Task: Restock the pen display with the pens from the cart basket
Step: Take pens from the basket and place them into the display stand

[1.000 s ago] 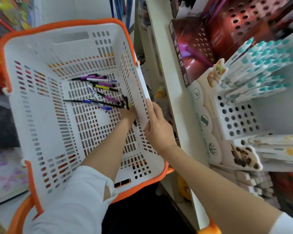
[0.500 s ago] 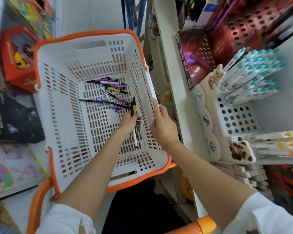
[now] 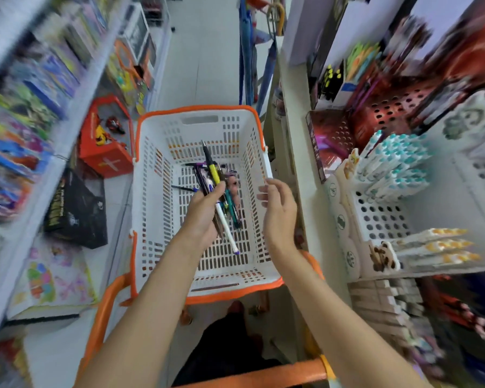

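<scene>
a: any writing you can make out?
b: nope, the print on the red box (image 3: 317, 152) is too blurry.
a: and the pens?
b: left hand (image 3: 202, 217) grips a bunch of pens (image 3: 214, 175) over the basket (image 3: 196, 111), a few more on its floor. right hand (image 3: 277, 208) is loose and holds nothing, near the display (image 3: 381, 217) with its teal pens (image 3: 398, 163).

Narrow shop aisle. Floor (image 3: 207, 65) pale grey, smooth, lit bright and even. Left: long white shelf (image 3: 53, 161), its stock multicoloured but too blurred to read. On a lower level a red box (image 3: 107, 152) sits just beside a black box (image 3: 76, 211). Nearer the camera, a pastel picture sheet (image 3: 53, 275) lies flat. Right: white shelf upright (image 3: 291, 135) runs along the aisle. Far end: blue poles (image 3: 245, 65) stand near that upright.
</scene>
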`<state>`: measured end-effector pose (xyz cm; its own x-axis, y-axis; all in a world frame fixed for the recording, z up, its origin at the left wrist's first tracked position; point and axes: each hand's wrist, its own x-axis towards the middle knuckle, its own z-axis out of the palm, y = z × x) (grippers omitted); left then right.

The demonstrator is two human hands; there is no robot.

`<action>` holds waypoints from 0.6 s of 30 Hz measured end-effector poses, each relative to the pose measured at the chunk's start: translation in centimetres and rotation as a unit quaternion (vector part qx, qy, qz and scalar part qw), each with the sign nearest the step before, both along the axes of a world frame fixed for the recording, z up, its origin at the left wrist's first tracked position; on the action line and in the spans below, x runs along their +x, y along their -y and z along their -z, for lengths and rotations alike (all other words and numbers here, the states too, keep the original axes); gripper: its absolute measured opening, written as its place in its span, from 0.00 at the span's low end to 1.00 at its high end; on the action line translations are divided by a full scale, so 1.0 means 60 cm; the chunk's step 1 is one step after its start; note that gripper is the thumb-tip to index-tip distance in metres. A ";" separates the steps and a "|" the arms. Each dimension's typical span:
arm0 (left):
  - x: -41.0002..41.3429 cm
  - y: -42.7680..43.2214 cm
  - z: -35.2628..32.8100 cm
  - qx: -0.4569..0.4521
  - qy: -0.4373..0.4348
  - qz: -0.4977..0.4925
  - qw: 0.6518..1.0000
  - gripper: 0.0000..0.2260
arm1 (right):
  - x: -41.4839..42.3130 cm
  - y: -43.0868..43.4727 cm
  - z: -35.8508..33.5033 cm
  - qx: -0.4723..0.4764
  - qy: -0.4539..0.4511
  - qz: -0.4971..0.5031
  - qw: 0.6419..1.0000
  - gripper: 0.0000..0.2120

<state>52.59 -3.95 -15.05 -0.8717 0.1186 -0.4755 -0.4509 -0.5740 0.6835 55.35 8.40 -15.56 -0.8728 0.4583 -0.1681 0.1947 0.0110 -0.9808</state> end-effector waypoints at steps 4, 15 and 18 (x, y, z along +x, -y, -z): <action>0.001 -0.024 -0.020 -0.029 0.003 -0.110 0.993 0.08 | 0.016 0.065 -0.021 -0.266 0.093 0.099 0.954 0.11; 0.040 -0.014 -0.043 -0.224 -0.121 0.009 0.967 0.09 | 0.011 0.087 -0.067 -0.364 0.074 0.064 0.926 0.24; 0.041 0.005 -0.053 -0.195 -0.125 0.025 0.972 0.08 | 0.005 0.055 -0.081 -0.241 0.037 -0.043 0.969 0.18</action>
